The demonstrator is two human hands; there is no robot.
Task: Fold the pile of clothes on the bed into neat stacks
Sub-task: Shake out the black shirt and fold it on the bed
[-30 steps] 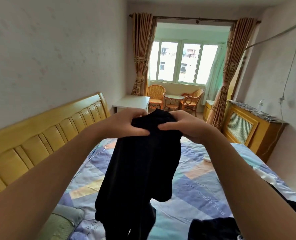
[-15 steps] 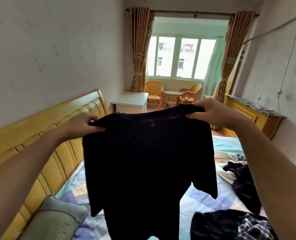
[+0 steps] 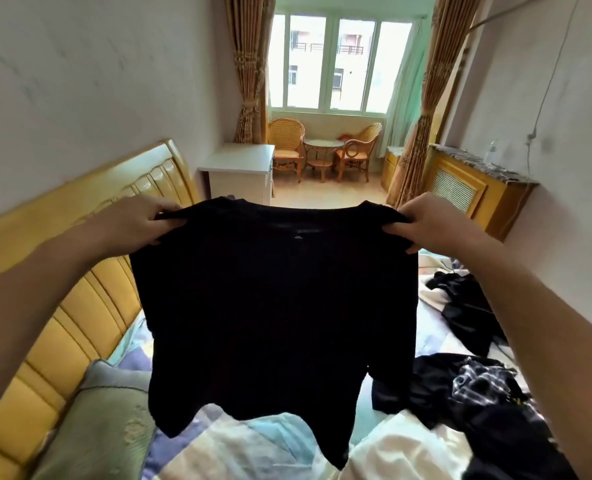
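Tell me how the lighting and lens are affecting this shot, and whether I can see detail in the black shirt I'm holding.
Head view: the window is bright and backlights the room; the black shirt reads as a near-flat dark shape, with only a faint neck label visible; wide-angle distortion bows the headboard and stretches both forearms; the bedding at the bottom edge looks soft.

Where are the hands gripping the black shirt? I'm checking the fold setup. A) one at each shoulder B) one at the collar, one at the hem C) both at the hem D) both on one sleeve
A: the left hand and right hand each pinch a shoulder of the black shirt, which hangs spread between them.
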